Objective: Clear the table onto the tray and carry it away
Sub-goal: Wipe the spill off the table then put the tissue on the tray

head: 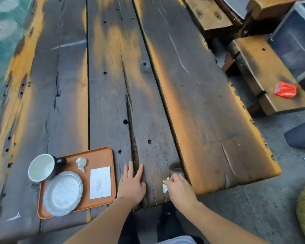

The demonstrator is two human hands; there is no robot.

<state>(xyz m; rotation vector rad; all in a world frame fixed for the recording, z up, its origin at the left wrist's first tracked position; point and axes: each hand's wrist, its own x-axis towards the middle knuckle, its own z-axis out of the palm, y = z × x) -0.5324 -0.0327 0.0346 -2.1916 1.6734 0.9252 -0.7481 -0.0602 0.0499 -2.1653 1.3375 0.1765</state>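
From the head view, the right hand (179, 188) pinches a small crumpled white paper scrap (165, 185) in curled fingers, low over the dark plank counter (192, 106), while the left hand (131, 184) lies flat with straight fingers. Best carry the scrap leftward across that hand to the flat orange plastic tray (99, 155) and drop it on bare tray between the black mug (43, 167) and folded white napkin (100, 182).

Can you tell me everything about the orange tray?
The orange tray looks like smooth plastic, rectangular with rounded corners and a low raised rim. It lies flat on the wooden table, left of the left hand, which does not touch it. It carries a cup, a silvery plate, a flat white napkin and a crumpled wad.
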